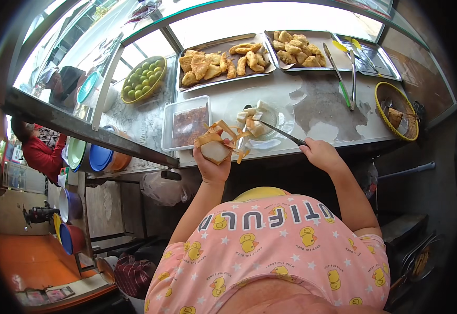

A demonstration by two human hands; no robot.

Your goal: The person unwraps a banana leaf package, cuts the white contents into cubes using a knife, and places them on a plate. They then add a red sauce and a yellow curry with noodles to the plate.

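My left hand holds a white rice cake in a partly opened woven leaf casing, a ketupat, with loose tan strips hanging around it. In my right hand is the dark handle of a knife. Its blade points left and reaches over a clear glass plate. Several white rice cake chunks lie on that plate, along with a spoon whose bowl is partly hidden. Just left of the plate, near my left hand, stands a clear plastic box of reddish-brown food.
Metal trays hold fried snacks and fried pieces behind the plate. Tongs lie to the right, near a small basket. Limes fill a basket at left. A metal frame bar crosses there; a person in red is beyond.
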